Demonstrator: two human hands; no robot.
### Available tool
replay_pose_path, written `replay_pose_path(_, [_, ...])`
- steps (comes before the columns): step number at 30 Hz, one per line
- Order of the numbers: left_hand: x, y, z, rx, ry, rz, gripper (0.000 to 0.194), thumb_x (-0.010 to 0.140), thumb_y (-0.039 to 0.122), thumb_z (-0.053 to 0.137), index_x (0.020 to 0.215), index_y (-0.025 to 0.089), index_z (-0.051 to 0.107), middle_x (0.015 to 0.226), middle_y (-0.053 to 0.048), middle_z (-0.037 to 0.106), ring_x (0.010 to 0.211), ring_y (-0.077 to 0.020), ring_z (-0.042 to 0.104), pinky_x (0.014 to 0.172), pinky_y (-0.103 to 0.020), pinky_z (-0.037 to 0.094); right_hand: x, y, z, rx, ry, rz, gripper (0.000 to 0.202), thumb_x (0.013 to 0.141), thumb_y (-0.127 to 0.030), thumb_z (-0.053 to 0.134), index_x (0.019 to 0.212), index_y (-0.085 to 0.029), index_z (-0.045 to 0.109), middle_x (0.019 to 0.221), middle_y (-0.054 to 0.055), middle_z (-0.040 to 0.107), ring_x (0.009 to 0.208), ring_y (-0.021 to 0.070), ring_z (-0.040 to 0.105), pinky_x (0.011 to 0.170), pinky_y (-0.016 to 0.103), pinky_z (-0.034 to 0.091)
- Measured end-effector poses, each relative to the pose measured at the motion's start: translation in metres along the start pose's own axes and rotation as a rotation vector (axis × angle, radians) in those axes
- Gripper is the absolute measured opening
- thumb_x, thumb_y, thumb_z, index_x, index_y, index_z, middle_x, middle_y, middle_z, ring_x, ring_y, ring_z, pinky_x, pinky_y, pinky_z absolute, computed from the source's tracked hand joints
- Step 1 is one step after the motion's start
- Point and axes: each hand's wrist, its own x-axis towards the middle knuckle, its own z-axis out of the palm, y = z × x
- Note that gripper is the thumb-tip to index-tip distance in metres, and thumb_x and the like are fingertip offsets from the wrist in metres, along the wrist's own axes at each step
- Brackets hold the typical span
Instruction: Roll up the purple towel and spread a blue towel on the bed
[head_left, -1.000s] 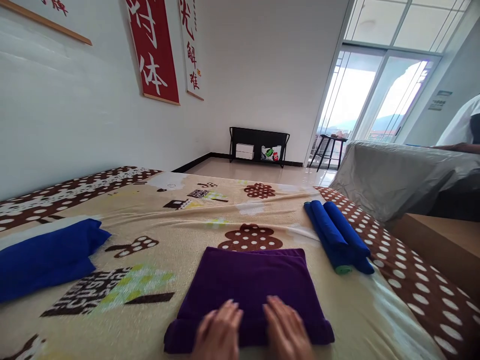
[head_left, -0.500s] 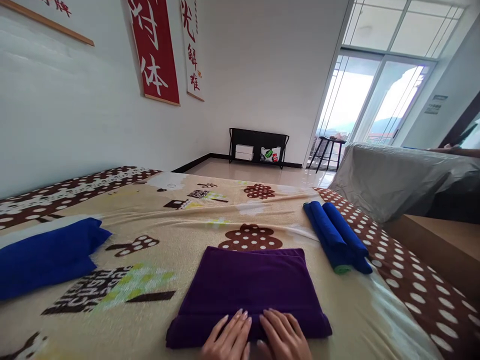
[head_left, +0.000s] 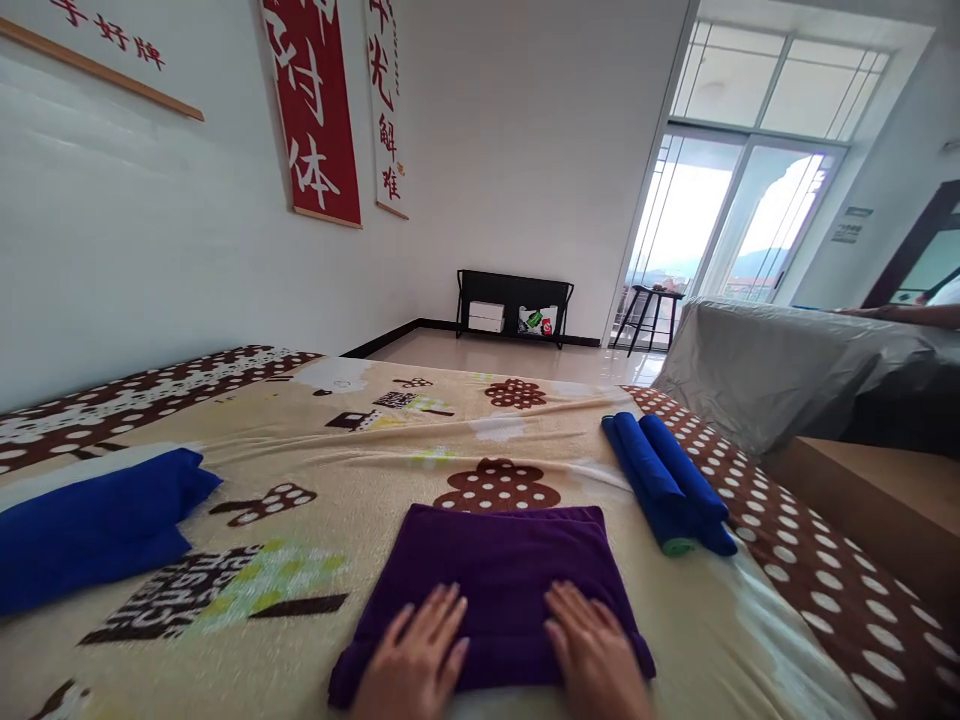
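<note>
A folded purple cloth [head_left: 502, 570], perhaps a towel, lies flat in front of me, its near edge rolled or folded into a thicker band. My left hand [head_left: 420, 640] rests palm down on the left part of that band, fingers stretched out over the cloth. On the right part lies my right hand [head_left: 589, 640], also flat with its fingers extended. Neither hand grasps the fabric. Beneath the cloth spreads a beige patterned blanket [head_left: 300, 430] with brown polka-dot borders.
Rolled blue cloths [head_left: 667, 480] lie to the right, one showing a green end. At left is a crumpled blue cloth [head_left: 105, 525]. Beyond the right edge stand a cardboard box [head_left: 877, 500] and a grey-covered piece of furniture [head_left: 780, 350], where another person's arm [head_left: 915, 314] shows.
Both hands have moved apart and slightly forward, from close together at the band's middle to flat on either side. The camera view has tilted up slightly.
</note>
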Motion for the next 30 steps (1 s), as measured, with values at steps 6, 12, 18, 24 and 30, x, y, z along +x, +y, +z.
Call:
replay_pose_path(6, [-0.003, -0.010, -0.010, 0.008, -0.029, -0.163, 0.050, 0.097, 0.038, 0.040, 0.146, 0.027, 0.043, 0.152, -0.005, 0.043, 0.138, -0.0262, 0.046, 0.115, -0.050, 0.034, -0.003, 0.012, -0.024, -0.001, -0.045, 0.079, 0.041, 0.099, -0.036, 0.041, 0.132, -0.027, 0.063, 0.142, 0.006, 0.055, 0.135, 0.0269, 0.050, 0.109, 0.045, 0.043])
replay_pose_path(12, [0.063, 0.004, -0.009, -0.225, -0.422, -0.132, 0.054, 0.100, 0.049, 0.032, 0.151, 0.029, 0.033, 0.157, -0.002, 0.034, 0.145, -0.0216, 0.035, 0.118, -0.045, 0.033, 0.052, -0.018, -0.024, 0.197, -0.295, 0.078, 0.047, 0.098, -0.043, 0.043, 0.144, -0.033, 0.049, 0.152, 0.000, 0.044, 0.142, 0.0200, 0.040, 0.116, 0.041, 0.033])
replay_pose_path(18, [0.063, -0.061, -0.014, -0.115, -0.388, -0.390, 0.061, 0.101, 0.047, 0.026, 0.154, 0.017, 0.028, 0.160, -0.018, 0.021, 0.150, -0.0370, 0.020, 0.112, -0.074, 0.015, 0.053, 0.048, -0.027, 0.070, -0.246, 0.333, 0.056, 0.100, -0.042, 0.033, 0.148, -0.016, 0.044, 0.156, 0.016, 0.033, 0.147, 0.0341, 0.026, 0.116, 0.064, 0.021])
replay_pose_path(24, [0.097, -0.039, 0.005, -0.264, -0.474, 0.008, 0.062, 0.095, 0.057, 0.043, 0.151, 0.039, 0.026, 0.160, 0.002, 0.030, 0.148, -0.0176, 0.029, 0.120, -0.037, 0.024, 0.090, 0.007, -0.012, 0.212, -0.394, -0.069, 0.056, 0.095, -0.052, 0.048, 0.149, -0.038, 0.039, 0.158, -0.004, 0.033, 0.147, 0.0151, 0.028, 0.120, 0.034, 0.025])
replay_pose_path(30, [0.086, -0.115, 0.011, -0.228, -0.387, -0.122, 0.058, 0.100, 0.058, 0.029, 0.153, 0.036, 0.022, 0.162, -0.002, 0.025, 0.150, -0.0230, 0.025, 0.122, -0.049, 0.015, 0.090, 0.094, -0.009, 0.147, -0.377, 0.097, 0.065, 0.099, -0.062, 0.030, 0.155, -0.028, 0.029, 0.162, 0.005, 0.022, 0.150, 0.0224, 0.020, 0.122, 0.048, 0.017])
